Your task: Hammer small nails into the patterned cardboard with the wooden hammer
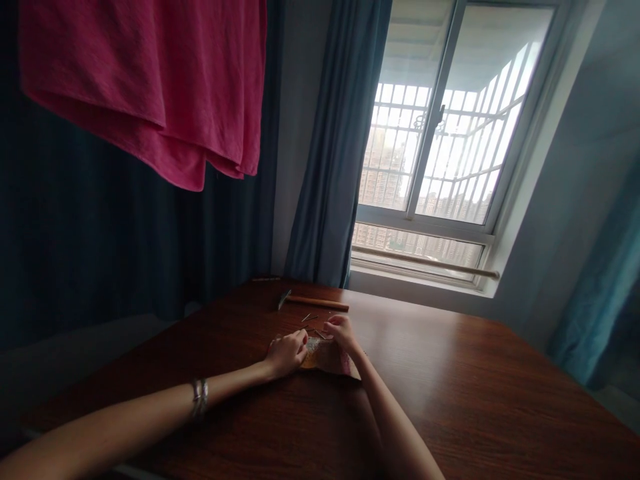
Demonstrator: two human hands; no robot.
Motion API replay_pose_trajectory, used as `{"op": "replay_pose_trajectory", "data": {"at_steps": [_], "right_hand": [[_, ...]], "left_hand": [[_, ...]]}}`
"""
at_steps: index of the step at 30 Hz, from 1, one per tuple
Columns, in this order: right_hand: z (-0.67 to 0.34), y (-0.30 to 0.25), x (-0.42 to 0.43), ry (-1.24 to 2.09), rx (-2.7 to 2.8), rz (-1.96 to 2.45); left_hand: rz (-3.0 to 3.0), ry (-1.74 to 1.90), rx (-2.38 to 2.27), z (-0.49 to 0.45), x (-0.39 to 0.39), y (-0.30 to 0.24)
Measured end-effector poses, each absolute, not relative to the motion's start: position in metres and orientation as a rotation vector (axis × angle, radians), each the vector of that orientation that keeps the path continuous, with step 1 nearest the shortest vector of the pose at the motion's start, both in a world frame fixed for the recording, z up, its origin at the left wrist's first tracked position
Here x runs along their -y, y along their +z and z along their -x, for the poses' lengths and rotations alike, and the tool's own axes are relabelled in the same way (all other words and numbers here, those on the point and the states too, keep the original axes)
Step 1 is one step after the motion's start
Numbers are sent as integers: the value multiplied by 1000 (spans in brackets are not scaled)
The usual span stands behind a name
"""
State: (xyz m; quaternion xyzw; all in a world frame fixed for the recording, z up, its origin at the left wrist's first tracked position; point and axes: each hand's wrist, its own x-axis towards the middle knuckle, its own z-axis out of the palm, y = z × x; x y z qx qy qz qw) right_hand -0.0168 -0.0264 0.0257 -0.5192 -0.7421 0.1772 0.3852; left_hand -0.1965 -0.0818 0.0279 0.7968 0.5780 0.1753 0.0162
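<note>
A small, light-brown patterned piece (327, 360), with orange and pinkish parts, lies on the table in front of me; its material is unclear. My left hand (287, 353) is closed over its left edge, fingers curled. Above the far right part of the piece, my right hand (341, 331) is closed in a pinch; whatever lies between the fingertips is too small to make out. Several thin metal nails (310, 318) are scattered just beyond both hands. Past them rests a hammer (315, 303), its wooden handle pointing right and its metal head at the left.
The dark brown wooden table (450, 400) reaches back towards the window (450, 133). A pink towel (150, 87) hangs at upper left before dark blue curtains (327, 147). A narrow strip-like thing (266, 279) lies at the table's far left corner.
</note>
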Motion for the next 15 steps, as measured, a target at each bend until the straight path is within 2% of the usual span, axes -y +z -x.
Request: {"op": "replay_pose_trajectory", "data": {"at_steps": [15], "right_hand": [[24,36,16,234,1995,1535]], "left_hand": [[-2464,557,-1771,195,92,39]]}}
